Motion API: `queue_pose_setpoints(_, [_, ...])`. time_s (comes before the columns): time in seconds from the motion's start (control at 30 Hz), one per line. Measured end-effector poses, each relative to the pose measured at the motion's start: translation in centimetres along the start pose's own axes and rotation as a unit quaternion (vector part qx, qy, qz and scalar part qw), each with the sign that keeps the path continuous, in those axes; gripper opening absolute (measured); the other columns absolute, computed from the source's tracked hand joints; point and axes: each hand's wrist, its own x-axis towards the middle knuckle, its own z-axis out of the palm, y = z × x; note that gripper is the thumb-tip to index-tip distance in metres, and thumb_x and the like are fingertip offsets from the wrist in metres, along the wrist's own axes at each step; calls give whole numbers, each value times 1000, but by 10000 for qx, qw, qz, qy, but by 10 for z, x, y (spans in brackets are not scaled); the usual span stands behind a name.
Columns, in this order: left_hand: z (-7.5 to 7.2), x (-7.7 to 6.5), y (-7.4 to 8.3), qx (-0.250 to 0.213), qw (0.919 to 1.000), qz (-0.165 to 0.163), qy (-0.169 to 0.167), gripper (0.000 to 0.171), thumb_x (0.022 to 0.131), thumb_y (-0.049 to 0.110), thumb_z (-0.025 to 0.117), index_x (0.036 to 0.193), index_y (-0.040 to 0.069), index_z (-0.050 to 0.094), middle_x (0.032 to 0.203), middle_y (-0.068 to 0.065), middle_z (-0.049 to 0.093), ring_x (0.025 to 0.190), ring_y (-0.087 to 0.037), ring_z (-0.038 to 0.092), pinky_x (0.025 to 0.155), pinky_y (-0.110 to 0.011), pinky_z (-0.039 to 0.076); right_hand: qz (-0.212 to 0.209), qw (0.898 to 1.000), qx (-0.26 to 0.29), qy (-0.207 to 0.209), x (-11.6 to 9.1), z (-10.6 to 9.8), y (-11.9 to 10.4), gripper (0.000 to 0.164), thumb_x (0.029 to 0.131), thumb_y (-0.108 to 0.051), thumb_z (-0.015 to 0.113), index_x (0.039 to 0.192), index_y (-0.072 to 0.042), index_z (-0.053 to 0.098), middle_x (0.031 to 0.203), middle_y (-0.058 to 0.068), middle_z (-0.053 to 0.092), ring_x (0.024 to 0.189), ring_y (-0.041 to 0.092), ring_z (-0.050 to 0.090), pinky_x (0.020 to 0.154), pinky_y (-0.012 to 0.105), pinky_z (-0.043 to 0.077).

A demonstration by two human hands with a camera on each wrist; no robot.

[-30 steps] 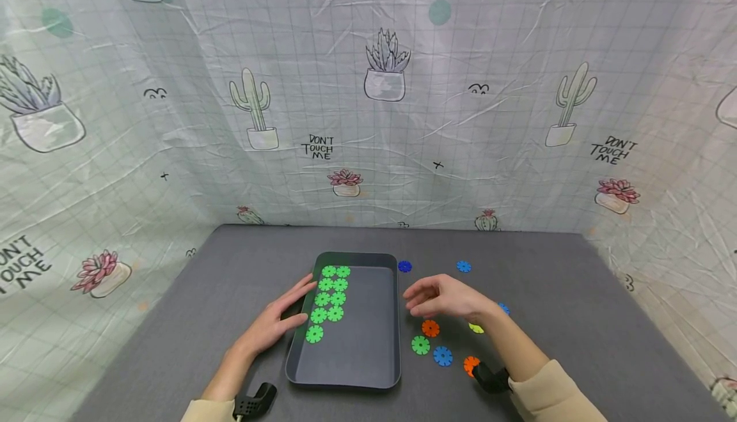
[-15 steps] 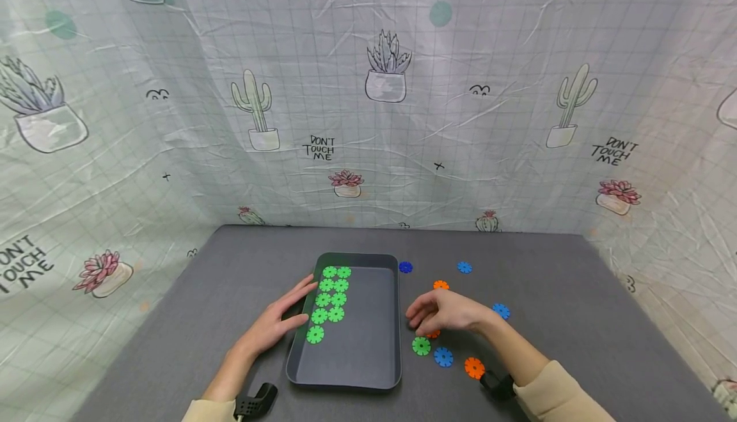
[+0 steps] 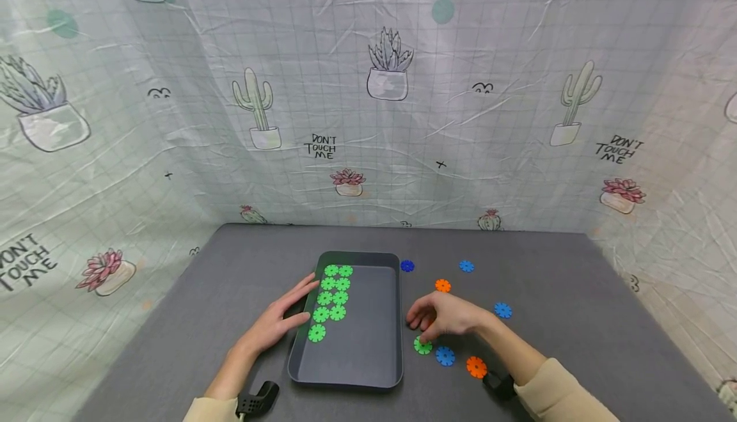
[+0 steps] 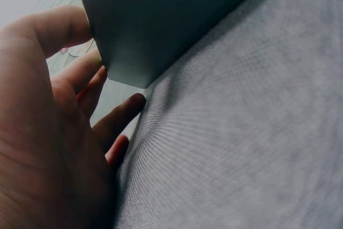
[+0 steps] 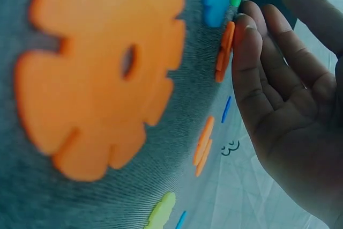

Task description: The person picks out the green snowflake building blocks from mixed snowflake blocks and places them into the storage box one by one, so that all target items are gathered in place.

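Note:
My left hand (image 3: 269,325) lies along the left side of a dark grey tray (image 3: 345,385), its fingertips and thumb at the rim. The left wrist view shows those fingers against the tray's outer wall (image 4: 128,36). Green notched plastic discs (image 3: 316,332) form two columns inside the tray, at its left. Right of the tray, my right hand (image 3: 451,313) is low over the table, thumb tip over a loose green disc (image 3: 423,348). Nothing shows between its loosely bent fingers in the right wrist view, where an orange disc (image 5: 225,52) lies beside the fingertips.
Blue discs (image 3: 445,356) and orange discs (image 3: 476,367) lie scattered on the grey table (image 3: 547,281) right of the tray. The right wrist view also has a yellow disc (image 5: 161,213). A patterned curtain (image 3: 403,121) hangs behind the table.
My right hand has come down and nearer to me, its thumb reaching the green disc. An orange disc behind the hand is uncovered. My left hand stays at the tray.

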Motion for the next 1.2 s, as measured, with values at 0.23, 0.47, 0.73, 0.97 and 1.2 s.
queue_pose_setpoints(0.23, [1, 1, -1, -50, 10000, 17, -50, 57, 100, 14, 62, 153, 5, 44, 164, -10, 27, 149, -39, 21, 108, -72, 21, -216, 9973, -684, 155, 0, 5, 1, 37, 72, 7, 86, 106, -1, 72, 97, 3, 68, 83, 20, 62, 76, 27, 53])
queue_pose_setpoints(0.47, [0, 1, 0, -98, 9999, 45, -92, 57, 100, 13, 62, 153, 4, 43, 164, -10, 26, 149, -40, 21, 108, -72, 21, -410, 9918, -1173, 288, -1, 11, 0, 34, 69, 5, 89, 98, -6, 73, 88, -1, 67, 78, 14, 61, 72, 26, 53])
queue_pose_setpoints(0.73, [0, 1, 0, -126, 9999, 21, -84, 57, 100, 13, 62, 153, 4, 43, 164, -11, 26, 149, -40, 20, 108, -72, 20, -353, 9907, -1266, 351, -1, 14, -2, 30, 69, 4, 90, 93, -8, 74, 83, -5, 67, 75, 10, 60, 70, 25, 53])
queue_pose_setpoints(0.97, [-1, 1, 0, -159, 9998, -19, -87, 57, 100, 13, 62, 153, 5, 43, 165, -8, 26, 149, -40, 20, 108, -72, 21, -329, 9918, -1205, 273, -2, 15, -4, 29, 70, 7, 88, 91, -7, 74, 80, -5, 66, 73, 8, 58, 69, 24, 53])
queue_pose_setpoints(1.2, [-1, 1, 3, -149, 9998, -23, -92, 57, 100, 12, 62, 153, 5, 44, 164, -10, 27, 149, -41, 21, 108, -72, 21, -346, 9931, -1101, 203, -3, 15, -4, 27, 71, 8, 87, 89, -6, 74, 76, -4, 62, 70, 4, 54, 65, 25, 51])
